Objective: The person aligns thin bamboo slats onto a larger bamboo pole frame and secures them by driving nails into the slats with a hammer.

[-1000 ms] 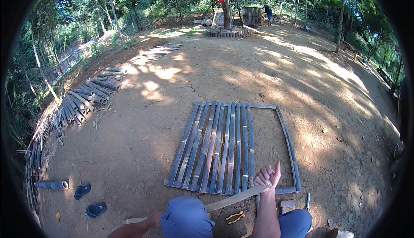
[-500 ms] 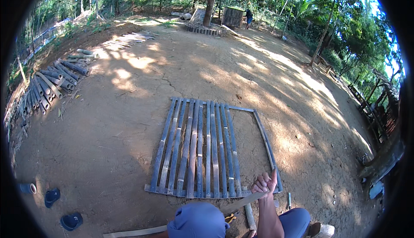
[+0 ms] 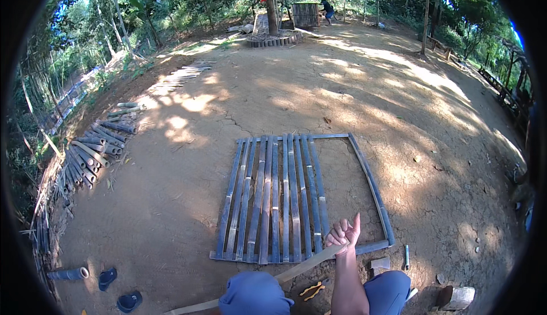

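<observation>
My right hand (image 3: 343, 236) is closed, palm up with the thumb stretched out, at the end of a long pale bamboo strip (image 3: 306, 267). The strip slants down to the left, behind my left knee (image 3: 255, 295), and comes out again at the lower edge. My left hand is out of sight. Just beyond my right hand lies a flat bamboo frame (image 3: 371, 187), with dark bamboo slats (image 3: 275, 201) laid side by side over its left and middle part. Orange-handled pliers (image 3: 313, 291) lie on the ground left of my right forearm.
Right of my right knee (image 3: 387, 292) are a metal blade (image 3: 380, 263), a small tube (image 3: 407, 257) and a wood block (image 3: 456, 298). Sandals (image 3: 130, 302) and a bamboo piece (image 3: 68, 274) lie left. Cut bamboo (image 3: 91, 149) is piled farther off. A person (image 3: 327, 11) bends near a hut (image 3: 306, 15).
The view has turned left, so the ground things sit farther right. The pliers and blade show more fully. My right hand stays on the strip, slightly higher in the picture.
</observation>
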Available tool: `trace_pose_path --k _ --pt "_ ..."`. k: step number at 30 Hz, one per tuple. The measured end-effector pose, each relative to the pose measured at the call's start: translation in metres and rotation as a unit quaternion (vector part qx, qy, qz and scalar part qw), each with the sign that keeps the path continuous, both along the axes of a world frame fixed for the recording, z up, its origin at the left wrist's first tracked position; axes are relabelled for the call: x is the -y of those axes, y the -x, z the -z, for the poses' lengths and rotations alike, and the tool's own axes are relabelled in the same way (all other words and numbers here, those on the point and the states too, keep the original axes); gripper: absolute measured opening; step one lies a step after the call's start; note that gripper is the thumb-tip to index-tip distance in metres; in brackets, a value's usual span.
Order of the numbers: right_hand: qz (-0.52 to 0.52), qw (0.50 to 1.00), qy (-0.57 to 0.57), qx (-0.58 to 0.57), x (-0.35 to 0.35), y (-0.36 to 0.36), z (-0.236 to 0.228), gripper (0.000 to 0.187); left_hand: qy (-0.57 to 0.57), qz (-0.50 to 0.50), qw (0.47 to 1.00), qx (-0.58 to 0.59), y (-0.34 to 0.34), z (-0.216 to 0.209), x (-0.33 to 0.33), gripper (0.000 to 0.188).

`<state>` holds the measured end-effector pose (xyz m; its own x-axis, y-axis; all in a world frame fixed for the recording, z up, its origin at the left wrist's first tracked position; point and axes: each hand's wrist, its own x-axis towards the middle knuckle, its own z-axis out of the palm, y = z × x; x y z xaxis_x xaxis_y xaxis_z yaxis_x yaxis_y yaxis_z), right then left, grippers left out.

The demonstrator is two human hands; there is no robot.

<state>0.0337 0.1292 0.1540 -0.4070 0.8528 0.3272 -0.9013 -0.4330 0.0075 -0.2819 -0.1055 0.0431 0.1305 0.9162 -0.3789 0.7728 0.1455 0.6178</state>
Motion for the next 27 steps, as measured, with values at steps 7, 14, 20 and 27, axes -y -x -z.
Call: trace_pose_path --k 7,14,20,27 --pt "-0.044 0.997 -0.008 -0.069 -0.002 0.029 -0.006 0.074 0.048 -0.023 0.995 -0.090 0.032 -0.051 0.040 0.046" --pt "-0.034 0.999 0.036 -0.015 0.008 0.012 -0.003 0.075 0.025 0.007 0.998 -0.058 -0.018 -0.020 0.016 0.046" --pt "-0.039 0.998 0.006 0.042 0.006 0.007 0.011 0.077 -0.001 0.033 0.999 0.018 -0.049 0.013 -0.014 0.045" --pt "-0.031 0.993 0.002 0.116 0.022 0.018 0.007 0.074 -0.008 0.031 0.997 0.068 -0.051 0.032 -0.025 0.045"
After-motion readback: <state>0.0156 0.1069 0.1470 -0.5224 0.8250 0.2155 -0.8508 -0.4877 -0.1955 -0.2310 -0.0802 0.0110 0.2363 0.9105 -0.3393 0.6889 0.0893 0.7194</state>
